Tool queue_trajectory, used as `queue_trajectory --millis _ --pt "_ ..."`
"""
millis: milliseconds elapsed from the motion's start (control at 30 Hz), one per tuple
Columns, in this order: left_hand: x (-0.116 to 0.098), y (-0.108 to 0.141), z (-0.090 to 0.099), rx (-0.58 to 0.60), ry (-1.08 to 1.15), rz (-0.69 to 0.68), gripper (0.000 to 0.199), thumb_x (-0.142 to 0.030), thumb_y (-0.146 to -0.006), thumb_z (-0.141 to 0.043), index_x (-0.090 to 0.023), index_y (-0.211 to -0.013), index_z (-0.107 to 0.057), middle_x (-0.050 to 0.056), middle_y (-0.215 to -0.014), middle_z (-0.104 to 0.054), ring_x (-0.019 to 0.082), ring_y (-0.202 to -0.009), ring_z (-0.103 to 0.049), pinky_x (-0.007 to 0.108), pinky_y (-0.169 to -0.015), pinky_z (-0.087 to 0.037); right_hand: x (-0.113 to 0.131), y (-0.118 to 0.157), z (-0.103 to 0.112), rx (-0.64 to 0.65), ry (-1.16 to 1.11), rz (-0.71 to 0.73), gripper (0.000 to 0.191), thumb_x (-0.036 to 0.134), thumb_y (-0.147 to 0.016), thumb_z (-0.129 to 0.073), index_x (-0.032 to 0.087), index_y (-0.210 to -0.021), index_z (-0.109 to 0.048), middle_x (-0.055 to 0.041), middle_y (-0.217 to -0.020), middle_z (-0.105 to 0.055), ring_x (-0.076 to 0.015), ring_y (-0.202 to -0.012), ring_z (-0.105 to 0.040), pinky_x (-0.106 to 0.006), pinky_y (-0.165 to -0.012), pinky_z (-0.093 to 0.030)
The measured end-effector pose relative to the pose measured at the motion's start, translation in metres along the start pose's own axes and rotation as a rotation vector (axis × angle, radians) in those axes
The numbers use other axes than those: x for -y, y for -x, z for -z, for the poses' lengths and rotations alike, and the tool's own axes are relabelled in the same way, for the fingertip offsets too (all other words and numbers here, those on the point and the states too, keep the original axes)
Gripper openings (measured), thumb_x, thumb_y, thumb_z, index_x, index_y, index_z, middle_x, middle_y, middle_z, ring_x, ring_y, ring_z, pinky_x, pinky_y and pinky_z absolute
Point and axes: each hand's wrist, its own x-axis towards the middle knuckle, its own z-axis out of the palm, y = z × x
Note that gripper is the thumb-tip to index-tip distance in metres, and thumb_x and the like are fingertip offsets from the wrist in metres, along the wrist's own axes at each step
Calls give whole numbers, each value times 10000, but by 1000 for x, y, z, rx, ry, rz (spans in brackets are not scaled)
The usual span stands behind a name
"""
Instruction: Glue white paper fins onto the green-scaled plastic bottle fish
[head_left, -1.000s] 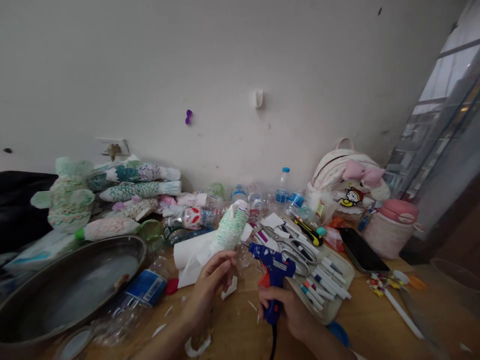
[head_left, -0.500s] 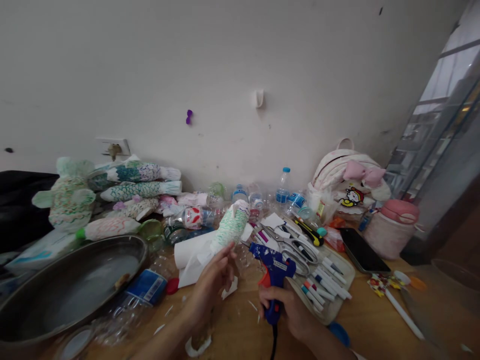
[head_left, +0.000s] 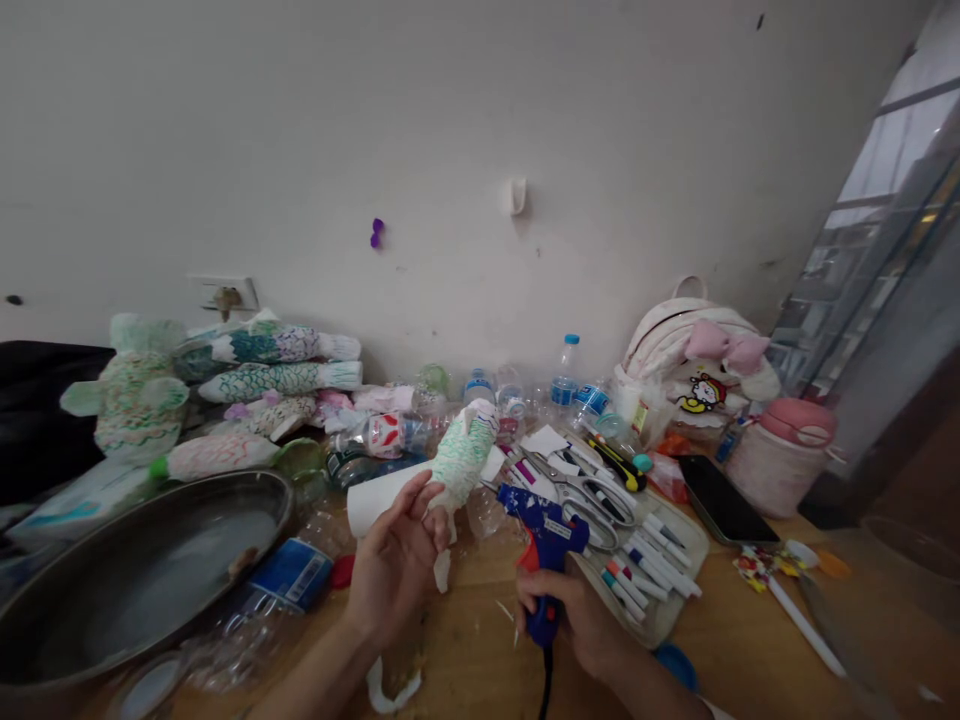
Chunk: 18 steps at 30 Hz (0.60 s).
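A person's two bare hands work above a cluttered wooden table (head_left: 480, 650). The left hand (head_left: 397, 565) is turned palm up, fingers loosely half-curled, with nothing visible in its grasp. At its 1 o'clock leans a paper fish (head_left: 463, 455), white with green scale marks; whether the fingertips touch it cannot be told. A white paper roll (head_left: 382, 495) lies at the hand's 12 o'clock, partly behind the fingers.

The right hand (head_left: 576, 608), at the left hand's 3 o'clock, is wrapped around the handle of a blue glue gun (head_left: 551, 528). Its nozzle points to 10 o'clock, ending near the fish, and its cord drops to 6 o'clock. At the right hand's 2 to 3 o'clock is a tray (head_left: 679, 608) of markers (head_left: 652, 570), with a black phone (head_left: 727, 500) beyond.

At the left hand's 9 o'clock sits a dark oval basin (head_left: 165, 575); at 10 to 11 o'clock, more decorated fish (head_left: 281, 380) are piled.
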Motion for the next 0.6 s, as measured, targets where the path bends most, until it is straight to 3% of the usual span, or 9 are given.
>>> queue_trajectory --millis 100,267,333,433,500,600 --pt "6 1 1 38 -149 -9 194 -293 -678 -726 -185 -837 -702 -29 -626 -603 77 -491 -474 183 -473 -414 3 1 -2 -4 -19 -4 203 319 -547 -602 187 -441 -490 35 -448 -482 -120 -448 -514 -241 -486 -365" --pt "18 3 4 107 -449 83 198 -327 -713 -714 -183 -845 -683 -31 -627 -615 75 -486 -495 180 -453 -365 4 1 -3 0 -53 0 193 289 -543 -599 184 -438 -477 44 -446 -471 -110 -437 -508 -225 -461 -343" --pt "21 4 5 142 -512 144 261 -327 -711 -713 -184 -927 -679 -5 -731 -668 86 -496 -521 201 -464 -379 3 1 -3 4 -50 -1 191 291 -548 -595 181 -441 -482 40 -452 -474 -113 -444 -515 -227 -467 -349" --pt "22 6 5 141 -507 201 408 -282 -719 -692 -196 -1112 -627 67 -1049 -686 98 -524 -558 226 -471 -397 3 1 -2 19 -29 27 196 297 -564 -580 179 -441 -483 32 -451 -470 -118 -446 -516 -238 -481 -356" --pt "20 6 4 112 -433 196 488 -237 -733 -664 -218 -1211 -570 99 -1276 -585 114 -596 -596 239 -500 -430 4 1 -2 18 -23 27 192 296 -560 -578 179 -442 -481 31 -450 -467 -117 -443 -511 -240 -480 -353" --pt "13 6 2 90 -250 120 549 -169 -735 -639 -266 -1264 -526 72 -1459 -405 131 -718 -621 245 -558 -477 3 0 -2 2 -29 2 190 305 -547 -587 181 -449 -480 32 -460 -475 -120 -444 -515 -242 -479 -354"
